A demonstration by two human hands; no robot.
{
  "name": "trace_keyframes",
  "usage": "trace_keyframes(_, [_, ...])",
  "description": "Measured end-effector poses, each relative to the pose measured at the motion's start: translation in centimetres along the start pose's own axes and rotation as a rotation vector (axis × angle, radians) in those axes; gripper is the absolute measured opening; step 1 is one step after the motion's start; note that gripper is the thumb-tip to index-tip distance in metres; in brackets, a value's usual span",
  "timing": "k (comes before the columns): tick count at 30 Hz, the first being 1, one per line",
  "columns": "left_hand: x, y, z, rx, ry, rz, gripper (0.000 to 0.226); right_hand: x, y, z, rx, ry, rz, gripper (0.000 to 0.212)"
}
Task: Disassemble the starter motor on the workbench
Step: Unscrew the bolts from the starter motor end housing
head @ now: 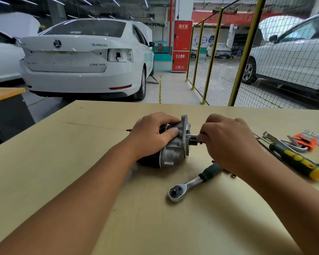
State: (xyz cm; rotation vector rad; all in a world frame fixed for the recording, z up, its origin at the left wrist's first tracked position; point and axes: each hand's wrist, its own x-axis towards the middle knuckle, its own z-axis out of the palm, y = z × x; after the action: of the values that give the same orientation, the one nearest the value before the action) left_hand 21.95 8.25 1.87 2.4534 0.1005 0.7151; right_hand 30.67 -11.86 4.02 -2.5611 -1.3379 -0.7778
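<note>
A garage hall fills the upper half of the frame: a white sedan (85, 57) at upper left, its boot lid lettered "SUPERB", and a red fire cabinet (181, 46) at upper centre with white Chinese characters on it. A yellow-posted mesh fence (226, 57) runs along the upper right. The lower half is a tan workbench (81, 153).

The starter motor (173, 146) lies on its side at the centre of the frame, black body to the left, silver housing to the right. The left hand (151, 135) rests over its top, fingers curled round the housing, thumb pressed to its near face. The right hand (226, 142), just right of the motor, pinches a thin metal shaft (191, 135) sticking out of the housing's right end.

A ratchet wrench (191, 183) lies below the motor. At the right edge lie a green-and-yellow screwdriver (298, 161), a holder of hex keys (305, 140) in orange, and pliers (276, 139).
</note>
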Motion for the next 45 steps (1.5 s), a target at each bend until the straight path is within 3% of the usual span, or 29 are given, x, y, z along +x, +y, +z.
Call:
trace_keyframes(5, [-0.1, 0.1, -0.1, 0.007, -0.016, 0.004, 0.046, -0.2, -0.1, -0.1, -0.075, 0.013, 0.021, 0.022])
trace_keyframes(10, [0.0, -0.1, -0.1, 0.010, -0.009, 0.012, 0.045, 0.1, 0.9, 0.2, 0.247, -0.088, -0.034, 0.017])
trace_keyframes(13, [0.0, -0.2, 0.1, 0.009, -0.005, 0.013, 0.045, 0.1, 1.3, 0.4, 0.303, -0.082, -0.034, 0.021])
trace_keyframes(17, [0.0, -0.3, 0.0, 0.006, -0.007, 0.005, 0.044, 0.2, 1.1, 0.4, 0.231, -0.065, -0.043, 0.024])
trace_keyframes(21, [0.0, -0.2, 0.0, -0.023, -0.003, -0.007, 0.042, -0.3, 0.5, -0.1, -0.015, 0.077, -0.021, 0.013])
trace_keyframes(30, [-0.1, 0.1, 0.1, -0.009, 0.004, -0.006, 0.040, 0.0, 0.9, 0.1, 0.282, -0.052, -0.019, 0.023])
trace_keyframes(33, [-0.2, 0.2, 0.1, -0.005, 0.002, 0.001, 0.041, 0.1, 1.0, 0.1, 0.253, -0.079, -0.011, 0.026])
trace_keyframes(37, [-0.2, 0.2, 0.0, 0.008, -0.010, 0.005, 0.043, -0.3, 0.3, -0.5, -0.104, 0.000, -0.054, 0.019])
trace_keyframes(39, [-0.2, 0.2, -0.1, 0.010, -0.018, 0.003, 0.044, -0.3, -0.1, -0.9, -0.142, 0.013, -0.029, 0.016])
trace_keyframes(45, [-0.1, 0.2, 0.1, -0.015, -0.002, -0.006, 0.042, -0.1, 0.8, 0.0, 0.223, -0.033, -0.027, 0.013])
